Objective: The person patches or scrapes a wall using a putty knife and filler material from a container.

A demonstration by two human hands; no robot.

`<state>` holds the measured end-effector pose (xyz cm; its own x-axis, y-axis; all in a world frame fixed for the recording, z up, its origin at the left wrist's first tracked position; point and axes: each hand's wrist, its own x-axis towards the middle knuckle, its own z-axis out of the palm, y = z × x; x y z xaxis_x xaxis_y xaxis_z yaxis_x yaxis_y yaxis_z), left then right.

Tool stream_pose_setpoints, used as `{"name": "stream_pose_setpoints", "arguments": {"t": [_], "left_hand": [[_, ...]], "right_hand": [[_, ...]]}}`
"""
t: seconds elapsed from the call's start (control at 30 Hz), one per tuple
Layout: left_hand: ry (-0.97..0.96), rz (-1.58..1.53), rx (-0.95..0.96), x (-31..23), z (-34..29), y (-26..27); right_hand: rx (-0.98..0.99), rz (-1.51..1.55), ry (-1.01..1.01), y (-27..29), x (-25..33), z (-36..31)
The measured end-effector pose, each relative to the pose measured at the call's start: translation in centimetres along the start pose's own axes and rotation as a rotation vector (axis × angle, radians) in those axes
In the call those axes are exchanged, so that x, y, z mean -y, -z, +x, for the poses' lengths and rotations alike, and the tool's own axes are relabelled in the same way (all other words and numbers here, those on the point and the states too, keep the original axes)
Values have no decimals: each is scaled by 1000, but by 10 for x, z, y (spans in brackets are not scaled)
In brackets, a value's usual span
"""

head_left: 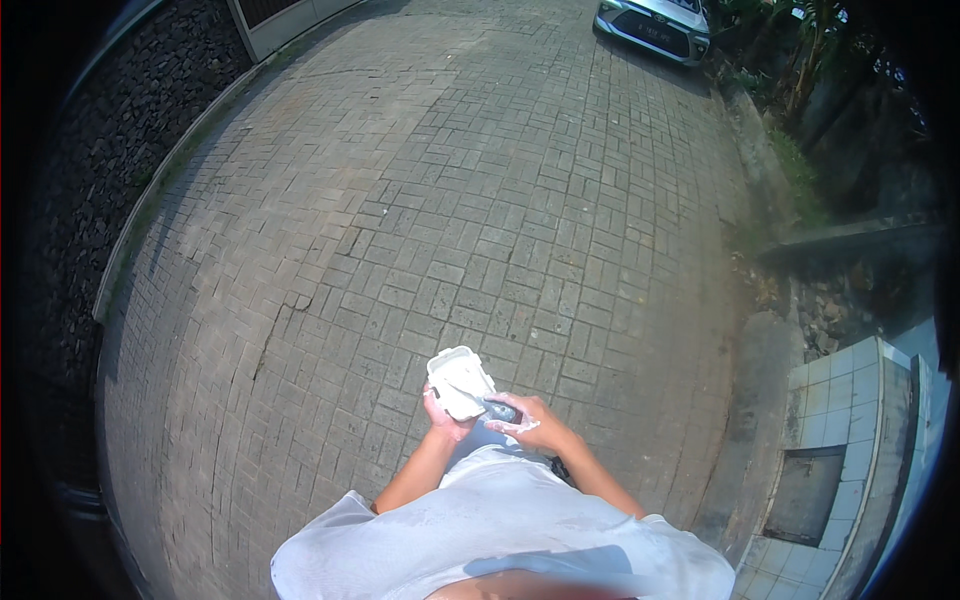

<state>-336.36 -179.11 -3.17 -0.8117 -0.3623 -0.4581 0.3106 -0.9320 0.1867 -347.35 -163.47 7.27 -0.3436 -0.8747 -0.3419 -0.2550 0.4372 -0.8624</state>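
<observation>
My left hand (450, 424) is closed round the side of a small white open container (462, 358), held in front of my body above the paving. White paste-like material seems to fill the container; its exact surface is washed out by glare. In my right hand (535, 424) is a putty knife (503, 411) with a dark, white-smeared handle. Its greyish blade points left, to the container's near right edge, and I cannot tell whether it touches the paste. White smears cover the fingers of both hands.
Grey block paving (480, 240) stretches ahead. A silver car (655, 32) stands at the far right. Along the left runs a dark stone wall (150, 110) with a kerb. A white-tiled structure (830, 400) with a recess stands at the near right, and plants (800, 60) grow beyond it.
</observation>
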Motion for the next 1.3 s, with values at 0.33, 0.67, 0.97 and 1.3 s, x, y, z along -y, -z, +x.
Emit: {"name": "stream_pose_setpoints", "arguments": {"t": [0.33, 0.67, 0.97, 1.3], "left_hand": [[226, 186, 168, -93, 239, -136], [27, 121, 40, -137, 394, -171], [-121, 65, 14, -190, 540, -252], [73, 163, 97, -199, 786, -344]], "right_hand": [[-381, 16, -90, 122, 25, 168], [-205, 108, 177, 247, 0, 350], [-22, 261, 353, 393, 4, 522], [-314, 399, 247, 532, -30, 658]]}}
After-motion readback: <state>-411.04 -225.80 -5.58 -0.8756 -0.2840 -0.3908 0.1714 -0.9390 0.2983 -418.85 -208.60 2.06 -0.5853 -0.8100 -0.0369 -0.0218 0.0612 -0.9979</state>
